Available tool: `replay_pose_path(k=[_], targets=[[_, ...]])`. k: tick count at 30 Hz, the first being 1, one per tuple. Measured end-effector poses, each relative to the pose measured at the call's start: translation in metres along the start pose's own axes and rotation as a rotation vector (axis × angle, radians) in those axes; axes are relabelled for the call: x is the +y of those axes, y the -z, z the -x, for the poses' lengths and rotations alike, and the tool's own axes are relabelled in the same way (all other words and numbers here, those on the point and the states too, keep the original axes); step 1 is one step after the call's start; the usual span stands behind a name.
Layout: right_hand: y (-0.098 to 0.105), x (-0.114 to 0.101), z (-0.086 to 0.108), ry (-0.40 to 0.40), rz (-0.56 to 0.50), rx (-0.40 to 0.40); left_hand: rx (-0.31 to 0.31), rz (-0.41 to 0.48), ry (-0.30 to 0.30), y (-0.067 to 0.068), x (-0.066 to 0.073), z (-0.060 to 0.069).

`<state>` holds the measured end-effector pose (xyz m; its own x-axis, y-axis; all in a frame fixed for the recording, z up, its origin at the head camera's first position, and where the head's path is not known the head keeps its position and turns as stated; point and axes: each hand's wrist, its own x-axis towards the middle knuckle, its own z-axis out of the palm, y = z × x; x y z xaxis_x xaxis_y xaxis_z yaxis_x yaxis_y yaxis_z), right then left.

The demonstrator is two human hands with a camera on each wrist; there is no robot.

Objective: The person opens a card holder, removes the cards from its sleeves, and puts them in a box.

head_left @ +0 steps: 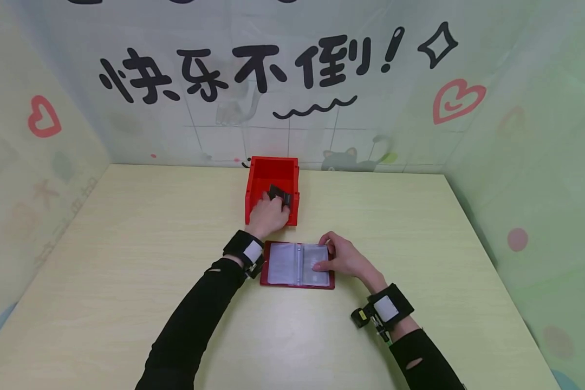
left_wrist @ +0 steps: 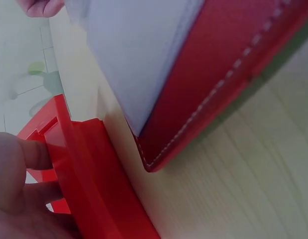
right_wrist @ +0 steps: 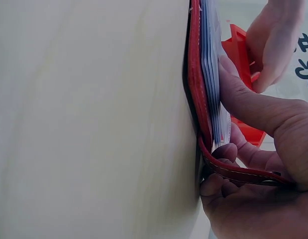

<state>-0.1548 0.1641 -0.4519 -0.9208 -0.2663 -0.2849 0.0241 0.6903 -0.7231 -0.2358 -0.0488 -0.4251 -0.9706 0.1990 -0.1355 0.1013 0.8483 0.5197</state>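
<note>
In the head view a red card holder point(head_left: 265, 277) lies spread on the table with clear plastic sleeves point(head_left: 282, 264). My right hand point(head_left: 344, 257) grips its right side. Up close in the right wrist view, the thumb point(right_wrist: 238, 92) lies on the sleeves and curled fingers are by the red strap point(right_wrist: 238, 173). My left hand point(head_left: 269, 215) reaches into a red bin point(head_left: 273, 169) behind the card holder. A small dark flat piece, like a card point(head_left: 279, 193), sits between its fingers and thumb. In the left wrist view the bin wall point(left_wrist: 79, 169) hides those fingertips.
The pale wooden table point(head_left: 127, 260) surrounds the bin and card holder. A printed backdrop point(head_left: 200, 135) stands along the back edge, with side panels left and right. The bin is close to that back edge. Each wrist wears a strapped camera.
</note>
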Motion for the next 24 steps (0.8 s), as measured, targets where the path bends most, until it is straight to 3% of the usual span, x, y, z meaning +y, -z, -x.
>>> replay_pose_path(k=[7, 13, 17, 21, 24], targets=[[0.000, 0.000, 0.000, -0.003, -0.004, 0.002, -0.029, -0.098, 0.019, -0.002, 0.004, 0.001], [-0.003, -0.001, 0.000, 0.002, 0.005, 0.002, -0.004, -0.123, 0.026, -0.006, 0.002, 0.002], [-0.003, -0.002, 0.001, 0.007, 0.019, 0.004, 0.083, -0.085, -0.020, -0.007, -0.001, 0.007], [-0.002, -0.002, 0.001, 0.007, 0.021, 0.006, 0.217, 0.048, -0.098, -0.004, -0.001, 0.018], [-0.002, -0.001, 0.001, 0.000, 0.020, 0.002, 0.279, 0.161, -0.143, -0.002, -0.004, 0.033]])
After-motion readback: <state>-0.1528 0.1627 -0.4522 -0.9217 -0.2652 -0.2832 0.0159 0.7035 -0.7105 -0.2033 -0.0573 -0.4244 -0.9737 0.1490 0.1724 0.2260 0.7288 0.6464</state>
